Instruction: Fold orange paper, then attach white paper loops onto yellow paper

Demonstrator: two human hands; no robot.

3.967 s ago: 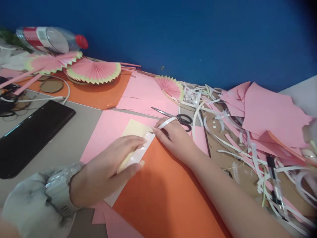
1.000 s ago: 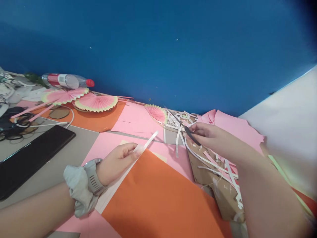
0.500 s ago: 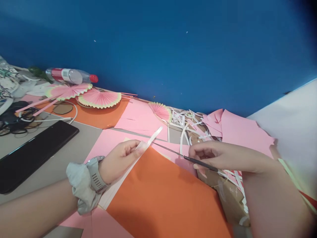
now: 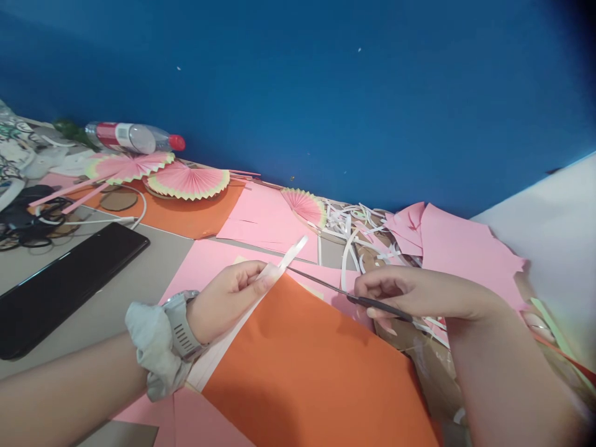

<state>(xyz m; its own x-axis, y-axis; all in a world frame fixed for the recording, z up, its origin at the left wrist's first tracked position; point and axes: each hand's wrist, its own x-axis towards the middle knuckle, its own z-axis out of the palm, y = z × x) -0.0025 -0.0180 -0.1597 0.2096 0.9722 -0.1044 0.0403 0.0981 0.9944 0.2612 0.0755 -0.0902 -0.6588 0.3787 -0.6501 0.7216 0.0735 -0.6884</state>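
Between thumb and fingers, my left hand [image 4: 237, 295] pinches the white edge of an orange sheet of paper [image 4: 316, 354] near its top corner. A narrow white strip [image 4: 294, 253] sticks up past the thumb. My right hand [image 4: 395, 295] grips dark-handled scissors [image 4: 326, 284], whose thin blades point left and touch the sheet's corner beside the left fingertips. The blades look nearly closed, and the finger loops are mostly hidden by the hand. Pink sheets [image 4: 200, 267] lie under the orange one.
A black phone [image 4: 69, 285] lies at the left, near tangled cables [image 4: 35, 217]. Along the blue wall are a plastic bottle [image 4: 139, 138], pleated pink paper fans [image 4: 189, 180] and a heap of white paper strips [image 4: 349, 220]. Cut pink paper [image 4: 465, 248] leans at the right.
The view has shifted slightly. Both hands keep nearly the same pose, with the scissors at the same corner of the orange paper.
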